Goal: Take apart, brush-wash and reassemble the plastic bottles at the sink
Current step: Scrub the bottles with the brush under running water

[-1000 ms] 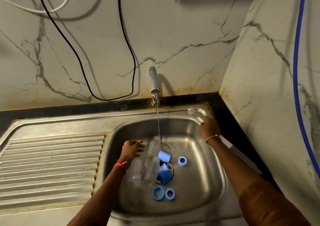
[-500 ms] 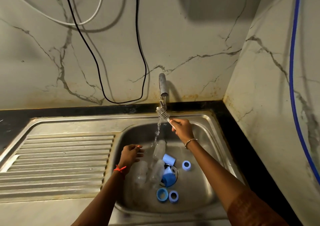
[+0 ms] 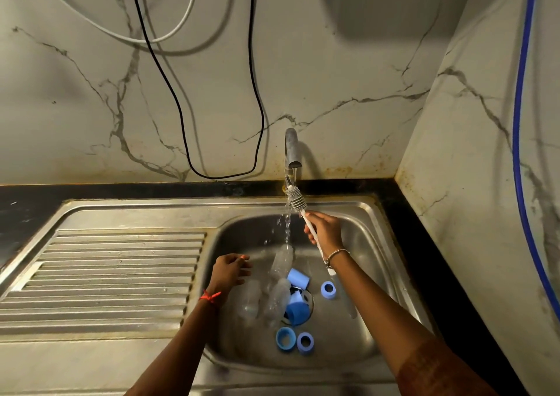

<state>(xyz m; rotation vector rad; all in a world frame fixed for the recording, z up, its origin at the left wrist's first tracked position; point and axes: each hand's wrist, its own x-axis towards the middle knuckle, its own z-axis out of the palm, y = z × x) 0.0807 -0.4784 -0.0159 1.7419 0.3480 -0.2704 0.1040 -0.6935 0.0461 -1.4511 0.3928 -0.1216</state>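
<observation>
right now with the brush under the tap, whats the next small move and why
Probably lower the left hand and grip the nearest clear bottle. The right hand holds the brush with its bristles under the running tap, the left hangs open just above the bottles, and the blue caps lie loose, so scrubbing can start.

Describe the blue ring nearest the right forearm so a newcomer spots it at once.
Start at the steel sink basin and find its drain, crowded with clear bottles and blue caps. Right of the drain, beside the right forearm, lies a small blue ring. Unlike the two blue rings paired nearer the viewer, it lies alone.
</observation>
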